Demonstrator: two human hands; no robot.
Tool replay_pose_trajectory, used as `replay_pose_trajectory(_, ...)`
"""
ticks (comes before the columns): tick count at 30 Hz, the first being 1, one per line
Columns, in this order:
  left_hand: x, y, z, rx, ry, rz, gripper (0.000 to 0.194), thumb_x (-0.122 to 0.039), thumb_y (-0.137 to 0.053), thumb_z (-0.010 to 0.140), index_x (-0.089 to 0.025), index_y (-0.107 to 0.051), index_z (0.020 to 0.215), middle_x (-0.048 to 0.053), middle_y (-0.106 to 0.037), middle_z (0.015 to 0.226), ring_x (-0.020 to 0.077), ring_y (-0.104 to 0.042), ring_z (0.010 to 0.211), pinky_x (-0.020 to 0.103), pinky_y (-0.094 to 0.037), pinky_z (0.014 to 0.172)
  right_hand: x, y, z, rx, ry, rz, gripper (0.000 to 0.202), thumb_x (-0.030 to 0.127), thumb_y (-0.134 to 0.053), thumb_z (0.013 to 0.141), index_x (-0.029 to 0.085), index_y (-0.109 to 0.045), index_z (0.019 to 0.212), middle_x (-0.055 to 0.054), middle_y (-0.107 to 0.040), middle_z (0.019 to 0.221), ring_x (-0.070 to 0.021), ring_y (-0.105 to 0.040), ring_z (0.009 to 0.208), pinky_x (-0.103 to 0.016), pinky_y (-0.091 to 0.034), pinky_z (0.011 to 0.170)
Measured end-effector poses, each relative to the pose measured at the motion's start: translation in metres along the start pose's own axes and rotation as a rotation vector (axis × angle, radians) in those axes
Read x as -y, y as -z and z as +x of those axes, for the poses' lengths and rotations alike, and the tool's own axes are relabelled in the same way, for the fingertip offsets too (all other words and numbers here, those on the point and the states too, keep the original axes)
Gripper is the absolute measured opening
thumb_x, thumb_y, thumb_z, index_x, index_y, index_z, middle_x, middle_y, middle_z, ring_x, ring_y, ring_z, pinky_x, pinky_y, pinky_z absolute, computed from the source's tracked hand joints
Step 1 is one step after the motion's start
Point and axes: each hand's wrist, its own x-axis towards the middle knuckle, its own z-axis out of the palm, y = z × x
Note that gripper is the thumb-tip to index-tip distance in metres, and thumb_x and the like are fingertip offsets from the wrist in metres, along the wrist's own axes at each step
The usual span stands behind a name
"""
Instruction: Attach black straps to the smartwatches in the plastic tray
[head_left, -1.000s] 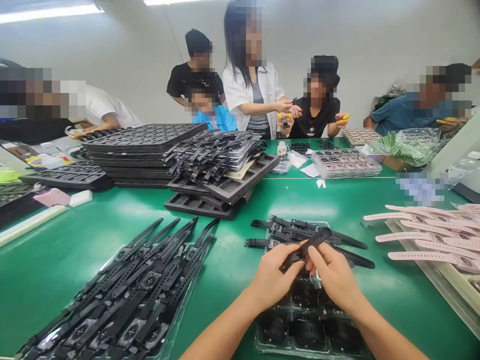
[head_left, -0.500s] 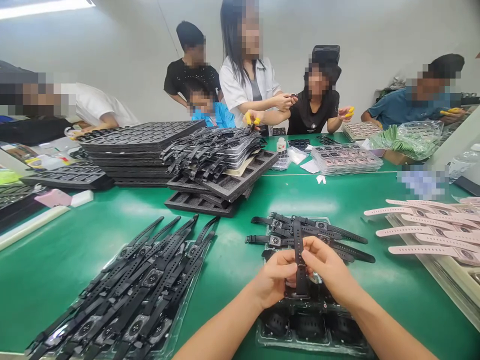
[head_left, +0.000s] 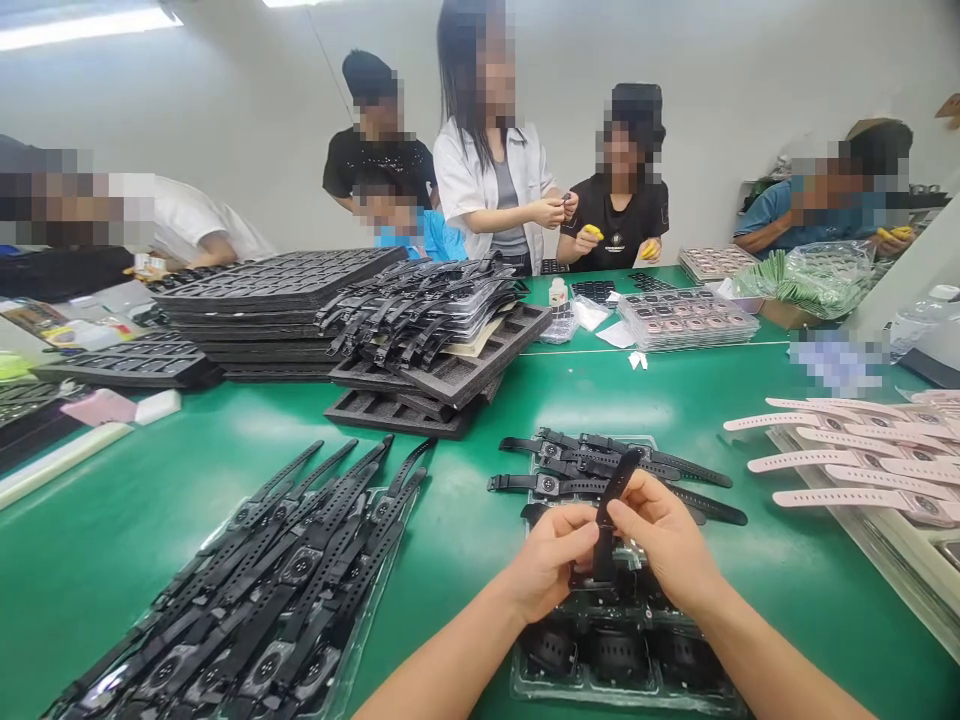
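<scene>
Between my two hands is a black smartwatch (head_left: 604,555), its strap standing upright. My left hand (head_left: 551,558) is closed on it from the left. With thumb and fingers pinched, my right hand (head_left: 660,535) grips the strap (head_left: 619,485) from the right. The watch body low between the hands is partly hidden. Below them lies a clear plastic tray (head_left: 622,692) with black watches (head_left: 616,650) curled in its compartments. Several black watches with straps laid out flat (head_left: 551,485) rest across the tray's far part.
At left, many black watches (head_left: 300,565) cover another clear tray. Pink watches (head_left: 862,465) lie on trays at right. Black foam trays (head_left: 277,300) and piled watches (head_left: 420,310) stand farther back. Several co-workers sit or stand across the green table (head_left: 637,390).
The upper strap end between my hands has tilted to the right; both hands stay closed on the watch. Across the table, a co-worker's yellow-tipped hand has drawn back from the piled watches.
</scene>
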Motion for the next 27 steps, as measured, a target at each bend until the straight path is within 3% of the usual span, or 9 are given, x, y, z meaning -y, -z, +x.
replay_pose_trajectory(3,0.001,-0.002,0.000,-0.011,-0.015,0.003,0.045,-0.052,-0.086,0.066,-0.012,-0.067,0.071,-0.006,-0.039,0.056,0.0050,-0.028,0.051,0.021,-0.020,0.050,0.001,0.000,0.001,0.007,-0.015,-0.009,0.028,0.048,-0.076,0.086,0.022,-0.065,0.086,0.003,-0.056,0.073,-0.0147,-0.049,0.068,-0.024,-0.038,0.059)
replay_pose_trajectory(8,-0.004,-0.004,0.001,-0.065,-0.044,0.127,0.043,-0.046,-0.091,0.057,-0.013,-0.071,0.075,-0.002,-0.055,0.067,0.0070,-0.040,0.059,0.021,-0.031,0.057,-0.001,-0.001,-0.001,-0.008,0.046,-0.059,0.028,0.049,-0.073,0.088,0.022,-0.066,0.088,0.001,-0.059,0.077,-0.0165,-0.052,0.072,-0.026,-0.042,0.065)
replay_pose_trajectory(14,-0.011,-0.003,-0.003,-0.115,-0.152,0.509,0.025,-0.032,-0.079,0.073,-0.014,-0.076,0.089,0.002,-0.066,0.076,0.0130,-0.053,0.068,0.024,-0.042,0.063,-0.003,-0.003,-0.004,-0.064,0.149,-0.159,0.024,0.048,-0.066,0.092,0.024,-0.065,0.092,-0.001,-0.062,0.083,-0.0192,-0.058,0.079,-0.030,-0.048,0.074)
replay_pose_trajectory(19,-0.008,-0.001,-0.006,-0.335,-0.495,1.007,0.020,-0.025,-0.069,0.083,-0.020,-0.076,0.101,0.005,-0.074,0.088,0.0202,-0.064,0.080,0.030,-0.051,0.073,-0.006,-0.003,-0.004,-0.088,0.130,-0.285,0.033,0.047,-0.076,0.083,0.024,-0.068,0.106,-0.006,-0.067,0.102,-0.0233,-0.062,0.088,-0.034,-0.053,0.077)
replay_pose_trajectory(24,-0.004,0.009,-0.006,-0.276,-0.788,1.181,0.029,-0.022,-0.061,0.093,-0.020,-0.066,0.122,0.009,-0.076,0.107,0.0219,-0.070,0.093,0.033,-0.055,0.083,-0.006,-0.002,0.002,-0.158,0.006,-0.144,0.034,0.051,-0.073,0.085,0.020,-0.073,0.100,-0.004,-0.067,0.081,-0.0197,-0.061,0.070,-0.033,-0.054,0.067)
replay_pose_trajectory(27,-0.002,0.016,-0.004,-0.212,-0.969,1.320,0.029,-0.017,-0.053,0.097,-0.021,-0.063,0.125,0.008,-0.076,0.100,0.0201,-0.070,0.088,0.032,-0.055,0.079,-0.005,-0.002,0.005,-0.164,-0.037,0.031,0.036,0.051,-0.079,0.079,0.020,-0.073,0.096,-0.002,-0.066,0.077,-0.0174,-0.059,0.064,-0.031,-0.052,0.061)
